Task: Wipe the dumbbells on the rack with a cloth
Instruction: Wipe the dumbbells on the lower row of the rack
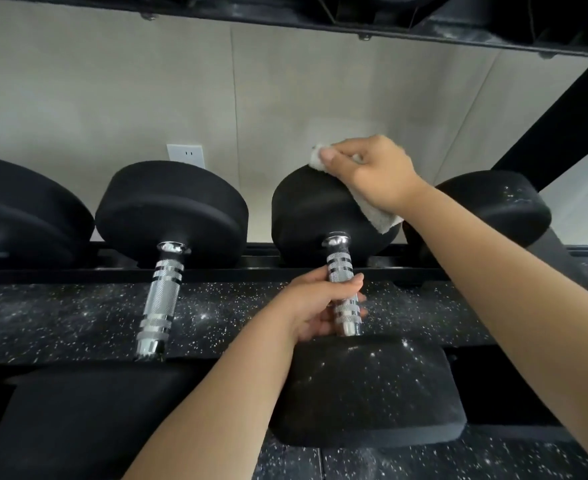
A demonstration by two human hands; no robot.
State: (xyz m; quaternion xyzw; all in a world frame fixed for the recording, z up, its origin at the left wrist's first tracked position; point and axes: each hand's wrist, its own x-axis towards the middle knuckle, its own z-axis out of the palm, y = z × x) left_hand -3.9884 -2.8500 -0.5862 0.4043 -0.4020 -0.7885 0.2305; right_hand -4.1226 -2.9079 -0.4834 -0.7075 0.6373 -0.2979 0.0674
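The left hand (315, 306) curls around the chrome handle (340, 261) of a dumbbell, gripping it near the closer head (368, 393). The right hand (375, 171) holds a white cloth (377, 214), thumb and fingers closed on it, pressing it on top of the far head (313, 209) of the same dumbbell, which lies on the rack (78, 271). Left of the left hand lies a second dumbbell (161, 299); right of the right forearm, another black head (493, 206). Above the second dumbbell, a wall socket (186, 155).
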